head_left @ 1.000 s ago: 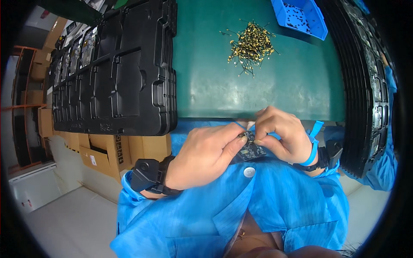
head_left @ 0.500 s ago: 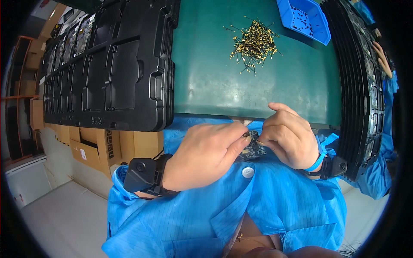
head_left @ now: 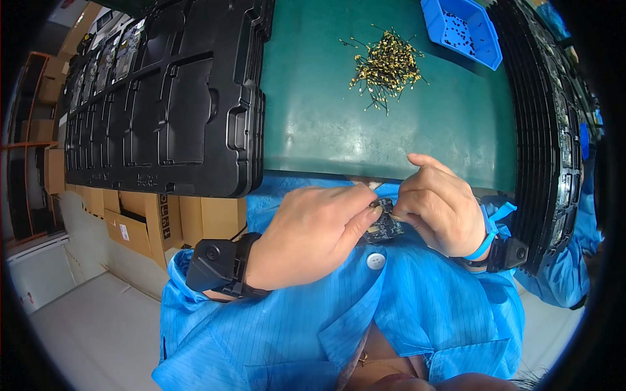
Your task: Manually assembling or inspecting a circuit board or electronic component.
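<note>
Close to my body, below the table's front edge, a small dark circuit board point(head_left: 383, 231) is held between my hands. My left hand point(head_left: 313, 228) is closed, its thumb and index finger pinching the board's upper left edge. From the other side my right hand point(head_left: 440, 210) reaches in with thumb and index fingertips pressed together at the board's upper right. Whatever those right fingertips grip is too small and hidden to name. Beyond the hands, a pile of short black cables with gold-coloured ends point(head_left: 387, 65) lies on the green table mat point(head_left: 319, 130).
Stacked black trays point(head_left: 189, 117) stand at the left, with circuit boards point(head_left: 127, 52) in the far compartments. More stacked black trays point(head_left: 544, 143) rise at the right. A blue bin point(head_left: 463, 36) with small black parts sits far right. Cardboard boxes point(head_left: 140, 228) are lower left.
My hands and the board stay almost where they were. At the far right, another person's hand has gone from beside the trays, and their blue sleeve has shifted.
</note>
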The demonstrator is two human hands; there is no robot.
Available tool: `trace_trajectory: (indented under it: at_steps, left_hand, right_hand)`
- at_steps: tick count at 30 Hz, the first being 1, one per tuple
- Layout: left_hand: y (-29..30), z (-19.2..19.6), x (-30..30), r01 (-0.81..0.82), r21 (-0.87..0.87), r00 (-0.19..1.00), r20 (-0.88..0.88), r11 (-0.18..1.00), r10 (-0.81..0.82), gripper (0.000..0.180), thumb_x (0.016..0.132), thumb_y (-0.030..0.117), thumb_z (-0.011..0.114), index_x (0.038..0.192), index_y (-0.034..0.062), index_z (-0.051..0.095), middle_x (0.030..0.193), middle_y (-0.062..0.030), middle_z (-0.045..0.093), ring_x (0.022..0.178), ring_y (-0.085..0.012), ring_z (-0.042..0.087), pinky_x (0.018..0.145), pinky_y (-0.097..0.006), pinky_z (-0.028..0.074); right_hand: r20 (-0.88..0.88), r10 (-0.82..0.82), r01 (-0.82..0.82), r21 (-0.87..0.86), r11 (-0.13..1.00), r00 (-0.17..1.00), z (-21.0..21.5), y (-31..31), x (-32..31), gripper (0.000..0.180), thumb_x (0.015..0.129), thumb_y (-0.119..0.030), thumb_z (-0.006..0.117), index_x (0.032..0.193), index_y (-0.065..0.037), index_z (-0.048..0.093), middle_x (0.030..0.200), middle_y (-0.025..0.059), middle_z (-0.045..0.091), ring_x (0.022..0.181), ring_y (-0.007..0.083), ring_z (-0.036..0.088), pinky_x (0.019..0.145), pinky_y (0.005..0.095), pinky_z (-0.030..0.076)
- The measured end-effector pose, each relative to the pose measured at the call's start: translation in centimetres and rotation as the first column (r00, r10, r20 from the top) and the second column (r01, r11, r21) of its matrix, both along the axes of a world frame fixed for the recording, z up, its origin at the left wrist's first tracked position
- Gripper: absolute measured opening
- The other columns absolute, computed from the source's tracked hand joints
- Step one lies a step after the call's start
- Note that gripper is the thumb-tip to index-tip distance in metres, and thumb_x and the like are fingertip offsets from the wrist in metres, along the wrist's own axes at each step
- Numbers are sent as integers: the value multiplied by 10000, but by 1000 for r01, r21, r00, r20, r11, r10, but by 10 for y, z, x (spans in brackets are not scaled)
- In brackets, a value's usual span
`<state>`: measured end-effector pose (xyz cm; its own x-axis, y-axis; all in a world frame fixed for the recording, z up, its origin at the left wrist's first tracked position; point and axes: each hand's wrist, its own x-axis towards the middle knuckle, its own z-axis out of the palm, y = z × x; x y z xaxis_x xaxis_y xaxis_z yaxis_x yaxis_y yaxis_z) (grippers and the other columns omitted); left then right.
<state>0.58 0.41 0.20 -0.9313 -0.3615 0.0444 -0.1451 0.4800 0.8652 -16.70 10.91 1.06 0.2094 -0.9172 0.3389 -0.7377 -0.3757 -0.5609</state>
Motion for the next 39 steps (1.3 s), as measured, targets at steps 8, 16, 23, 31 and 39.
trace_trajectory:
  at_steps: [8, 16, 23, 31, 39]
  left_hand:
    - [1, -1, 1, -1, -1, 1000, -4, 1000, 1, 131, 837, 151, 525, 794, 32, 493, 653, -140, 553, 602, -333, 546, 516, -424, 401]
    - [1, -1, 1, 8, -25, 1000, -27, 1000, -8, 153, 811, 160, 564, 789, 27, 493, 644, -133, 550, 588, -319, 546, 510, -411, 405]
    - [3, 0, 3, -7, -55, 1000, -5, 998, 7, 143, 783, 139, 592, 812, 13, 532, 675, -134, 563, 613, -317, 555, 538, -393, 416]
    - [3, -1, 5, -2, -53, 1000, 13, 999, 3, 133, 772, 118, 604, 836, 5, 574, 712, -130, 581, 636, -311, 566, 565, -368, 430]
    - [6, 0, 4, -21, -127, 999, -30, 992, 18, 113, 774, 113, 608, 814, 10, 585, 702, -113, 592, 613, -282, 576, 553, -354, 427]
  right_hand:
    - [-30, -13, 13, 0, 1000, 999, 2, 1, 3, 160, 648, -82, 577, 796, -25, 559, 785, 102, 540, 745, 261, 567, 853, 439, 446]
    - [-59, -21, 19, -32, 999, 998, 3, 1, 4, 175, 629, -85, 577, 787, -14, 553, 774, 109, 534, 724, 265, 565, 830, 439, 461]
    - [-66, -25, 22, -50, 999, 998, 4, 1, 7, 180, 621, -75, 584, 783, -7, 548, 755, 108, 524, 703, 261, 557, 815, 440, 467]
    - [199, -120, 97, 124, 988, 973, 5, 6, 9, 228, 664, -75, 663, 855, -12, 556, 805, 104, 558, 720, 281, 564, 706, 365, 481]
    - [152, -195, 194, 18, 981, 969, 1, 9, 15, 215, 631, -56, 706, 811, -12, 596, 742, 98, 594, 671, 276, 594, 608, 348, 489]
